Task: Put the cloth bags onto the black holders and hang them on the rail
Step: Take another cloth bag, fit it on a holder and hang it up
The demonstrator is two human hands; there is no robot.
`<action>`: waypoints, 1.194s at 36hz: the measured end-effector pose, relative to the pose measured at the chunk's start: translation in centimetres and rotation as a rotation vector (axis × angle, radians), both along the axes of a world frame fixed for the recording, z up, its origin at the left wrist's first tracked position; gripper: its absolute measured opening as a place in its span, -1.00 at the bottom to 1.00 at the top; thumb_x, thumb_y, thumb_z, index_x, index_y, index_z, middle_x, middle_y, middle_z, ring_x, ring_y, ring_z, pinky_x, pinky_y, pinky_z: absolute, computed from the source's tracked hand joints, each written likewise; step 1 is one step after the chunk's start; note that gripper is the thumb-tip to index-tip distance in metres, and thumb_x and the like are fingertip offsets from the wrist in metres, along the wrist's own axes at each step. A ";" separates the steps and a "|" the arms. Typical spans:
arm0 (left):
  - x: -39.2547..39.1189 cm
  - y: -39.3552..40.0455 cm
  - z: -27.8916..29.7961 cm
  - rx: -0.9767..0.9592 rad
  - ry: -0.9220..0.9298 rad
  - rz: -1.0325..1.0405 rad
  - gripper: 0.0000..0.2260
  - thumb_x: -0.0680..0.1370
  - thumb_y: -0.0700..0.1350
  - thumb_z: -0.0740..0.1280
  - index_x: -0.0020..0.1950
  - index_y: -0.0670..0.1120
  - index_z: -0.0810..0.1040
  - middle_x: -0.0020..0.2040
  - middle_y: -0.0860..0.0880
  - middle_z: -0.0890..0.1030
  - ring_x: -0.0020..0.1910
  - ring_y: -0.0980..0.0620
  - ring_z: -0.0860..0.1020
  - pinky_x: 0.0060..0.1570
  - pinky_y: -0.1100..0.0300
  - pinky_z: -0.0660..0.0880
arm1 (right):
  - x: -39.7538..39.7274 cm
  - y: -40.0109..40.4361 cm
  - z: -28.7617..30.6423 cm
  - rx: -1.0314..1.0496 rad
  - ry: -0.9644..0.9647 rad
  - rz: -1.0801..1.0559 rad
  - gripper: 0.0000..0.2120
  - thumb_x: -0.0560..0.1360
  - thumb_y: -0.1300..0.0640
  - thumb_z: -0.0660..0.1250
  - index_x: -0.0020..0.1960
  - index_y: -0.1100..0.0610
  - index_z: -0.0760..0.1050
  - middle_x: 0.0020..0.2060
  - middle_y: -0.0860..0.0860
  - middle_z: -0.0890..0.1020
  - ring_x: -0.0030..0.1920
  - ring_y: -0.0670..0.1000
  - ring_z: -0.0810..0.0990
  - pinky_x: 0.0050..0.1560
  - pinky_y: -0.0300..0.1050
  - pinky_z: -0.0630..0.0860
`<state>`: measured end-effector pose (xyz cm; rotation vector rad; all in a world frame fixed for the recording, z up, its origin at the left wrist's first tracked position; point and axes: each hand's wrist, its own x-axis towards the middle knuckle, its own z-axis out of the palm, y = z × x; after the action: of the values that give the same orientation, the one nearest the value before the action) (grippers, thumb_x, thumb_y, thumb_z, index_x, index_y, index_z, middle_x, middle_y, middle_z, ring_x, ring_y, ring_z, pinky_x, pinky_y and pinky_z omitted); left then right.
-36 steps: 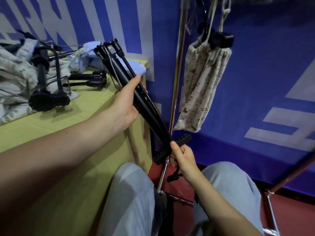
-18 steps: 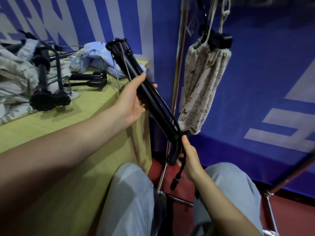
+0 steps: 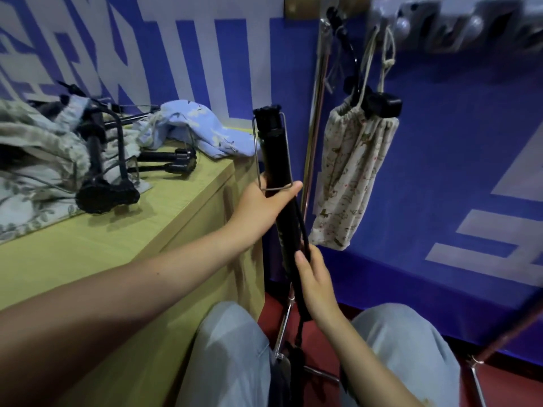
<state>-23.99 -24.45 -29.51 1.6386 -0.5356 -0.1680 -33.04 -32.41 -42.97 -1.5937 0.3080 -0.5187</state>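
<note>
Both hands are on one black holder, held nearly upright in the middle of the frame. The left hand wraps its fingers round the shaft about halfway up, thumb laid across the thin wire loop that runs alongside the upper part. The right hand, lower down, grips the bottom end with the thumb pressed along the shaft; a black strap dangles below it toward the floor.

No bag on this holder yet. The blue cloth bag lies on the counter at centre left, just beside the holder's top, and a grey-green patterned bag sits heaped at the far left with more black holders lying across it. At upper right one cream printed bag already hangs from the rail by its holder, so I'd judge one done and several to go.

The risks from here: the wire loop looks springy and could snag a drawstring or the fabric as a bag is pulled over. The dangling strap could catch on the chrome upright right behind it. And reaching left for the blue bag leaves the holder in one hand, so it may tip against the hanging bag.
</note>
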 end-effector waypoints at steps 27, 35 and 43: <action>7.6 4.5 5.5 -0.435 0.361 -0.119 -0.52 0.55 0.28 0.14 0.18 -0.07 0.53 0.04 -0.12 0.61 0.05 -0.10 0.57 0.00 0.02 0.50 | 4.5 0.7 5.8 0.174 -0.048 0.361 -0.55 0.43 -0.15 0.35 0.07 0.22 0.53 -0.24 0.14 0.61 -0.27 0.09 0.60 -0.22 -0.08 0.55; 7.8 3.7 4.4 -0.188 0.098 0.150 -0.67 0.51 0.25 0.25 -0.14 -0.01 0.49 -0.27 -0.05 0.60 -0.14 -0.13 0.62 0.15 -0.07 0.52 | 6.5 2.8 9.1 0.259 -0.013 0.430 -0.52 0.49 -0.22 0.28 0.07 0.21 0.51 -0.31 0.12 0.58 -0.33 0.12 0.60 -0.12 0.02 0.55; 5.1 2.3 4.0 0.072 -0.117 0.010 -0.64 0.64 0.09 0.09 0.34 -0.07 0.41 0.15 0.08 0.48 0.14 0.19 0.40 0.06 0.34 0.23 | 8.3 2.9 11.8 0.217 -0.100 0.281 -0.45 0.45 -0.29 0.30 -0.09 0.26 0.42 -0.42 0.15 0.51 -0.53 0.09 0.48 -0.45 -0.14 0.40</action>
<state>-18.90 -22.16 -25.53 1.7285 -0.6162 -0.0856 -24.76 -29.47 -31.22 -1.3672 0.0594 -0.3338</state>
